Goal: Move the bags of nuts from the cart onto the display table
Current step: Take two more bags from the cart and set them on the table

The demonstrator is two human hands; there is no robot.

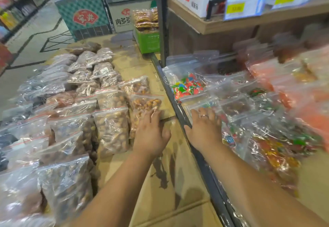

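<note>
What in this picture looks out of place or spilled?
Nothing looks spilled or torn. The bags of nuts lie sealed in rough rows on the cardboard, which carries dark stains near the left hand. The right hand rests on candy bags.

Two hands show, the left hand (151,132) and the right hand (204,130), with one ring (204,115) on the right. Left of the dark metal rail (170,91), roughly thirty clear bags of nuts (111,128) cover the cardboard-topped counter (170,182); blur prevents an exact count. At the rail's far end stands one green box (147,42).
</note>
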